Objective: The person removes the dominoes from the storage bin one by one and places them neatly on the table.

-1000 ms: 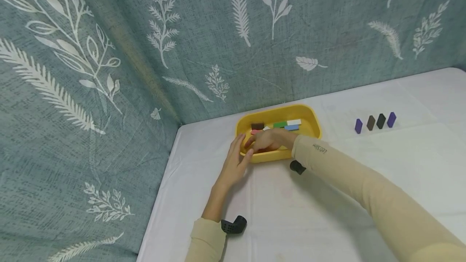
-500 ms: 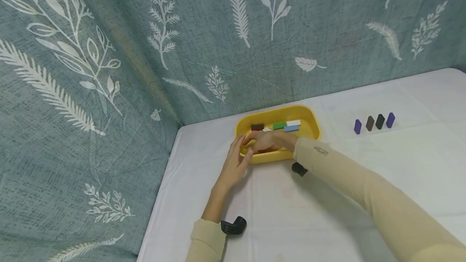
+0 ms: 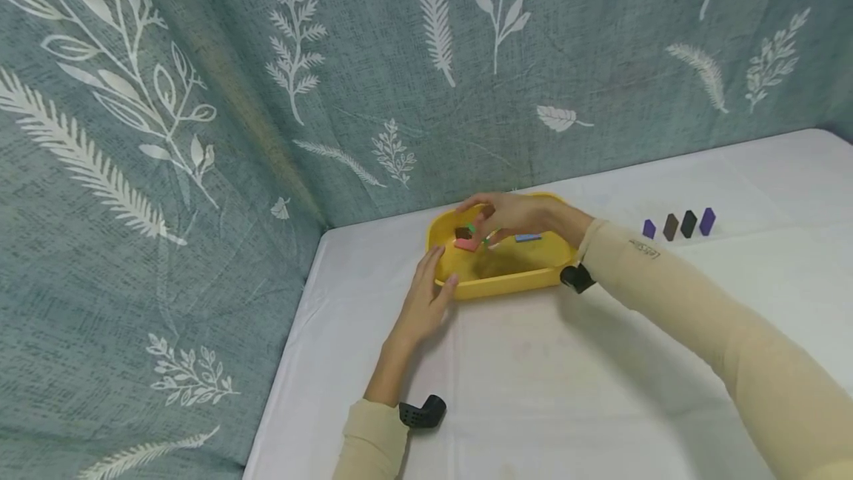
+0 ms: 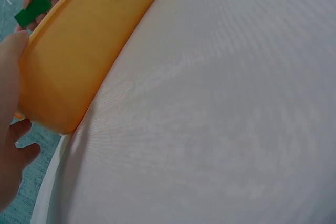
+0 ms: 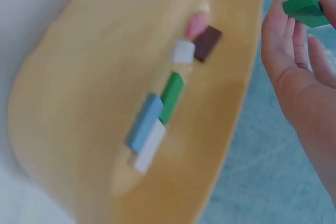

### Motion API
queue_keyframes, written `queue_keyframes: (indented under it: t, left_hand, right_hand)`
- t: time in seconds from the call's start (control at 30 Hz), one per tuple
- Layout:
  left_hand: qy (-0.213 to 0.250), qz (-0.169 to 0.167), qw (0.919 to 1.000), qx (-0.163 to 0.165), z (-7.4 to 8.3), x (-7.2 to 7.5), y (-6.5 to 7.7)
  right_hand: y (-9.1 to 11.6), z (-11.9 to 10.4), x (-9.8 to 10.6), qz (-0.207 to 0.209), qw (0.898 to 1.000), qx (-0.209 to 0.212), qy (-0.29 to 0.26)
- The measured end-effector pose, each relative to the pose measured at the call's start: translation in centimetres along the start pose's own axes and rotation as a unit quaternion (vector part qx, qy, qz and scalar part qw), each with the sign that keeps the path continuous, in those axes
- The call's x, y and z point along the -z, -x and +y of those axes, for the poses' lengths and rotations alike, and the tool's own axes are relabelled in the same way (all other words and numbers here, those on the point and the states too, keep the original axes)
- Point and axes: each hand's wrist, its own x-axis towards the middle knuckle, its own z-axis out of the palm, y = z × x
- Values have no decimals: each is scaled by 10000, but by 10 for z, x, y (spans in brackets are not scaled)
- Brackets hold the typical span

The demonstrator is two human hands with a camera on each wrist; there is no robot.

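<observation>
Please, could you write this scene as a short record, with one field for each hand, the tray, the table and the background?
Right hand: the right hand pinches a green block above the tray
Left hand: the left hand touches the tray's rim at its left end
In tray: pink block, brown block, two white blocks, blue block, another green block
On table: four standing blocks, left to right purple, brown, black, purple
Background: teal cloth with leaf print

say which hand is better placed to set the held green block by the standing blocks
Probably the right hand: it pinches the green block and is nearer the standing blocks. The left hand is at the tray's left end, farther away.
</observation>
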Motion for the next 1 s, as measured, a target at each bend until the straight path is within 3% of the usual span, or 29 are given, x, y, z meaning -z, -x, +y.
queue_keyframes:
  t: [0.2,0.4,0.67,0.87,1.0]
  left_hand:
    - [-44,63,9999,-71,1,0,0]
    - [-105,110,9998,-137,0,-1,0]
    - [-159,203,9996,-149,-1,-2,0]
    - [-126,173,9996,-164,0,-2,0]
    - [-121,183,9996,-168,1,-2,0]
  right_hand:
    - [22,-11,21,441,9988,225,-42]
    - [53,-13,48,1253,9906,524,-171]
    - [118,-4,89,2329,9691,801,-144]
    - [168,18,118,2729,9555,933,-621]
    - [199,35,137,2967,9387,1243,-1243]
